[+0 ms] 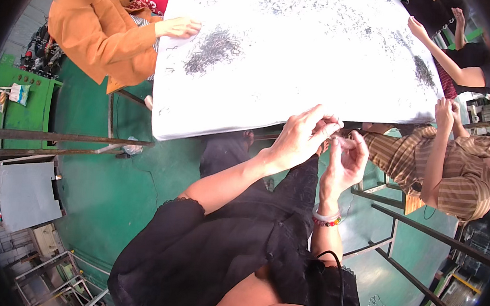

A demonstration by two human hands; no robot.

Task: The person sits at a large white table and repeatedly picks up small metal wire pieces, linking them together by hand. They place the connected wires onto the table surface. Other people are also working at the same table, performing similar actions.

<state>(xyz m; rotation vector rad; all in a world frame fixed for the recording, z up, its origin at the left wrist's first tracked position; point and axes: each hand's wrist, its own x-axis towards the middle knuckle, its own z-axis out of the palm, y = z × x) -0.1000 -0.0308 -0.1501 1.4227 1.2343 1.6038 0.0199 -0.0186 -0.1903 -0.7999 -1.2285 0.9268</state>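
My left hand point(299, 139) is raised at the table's near edge, its thumb and fingers pinched together. Close beside it my right hand point(345, 165) pinches too, palm turned up, with a white bangle and beaded bracelet point(326, 220) on the wrist. The fingertips nearly meet; whatever lies between them is too small to make out. Beyond my hands spreads a white-covered table point(296, 85). On it lies a dense heap of small thin dark pieces point(214, 51), with more of them scattered point(319, 9) toward the far side.
A person in an orange jacket point(102, 32) reaches over the table at left. At right sit a person in a striped shirt point(467, 176) and others in dark tops point(476, 70). Metal frames point(423, 227) stand at right; a green cabinet point(21, 106) is at far left.
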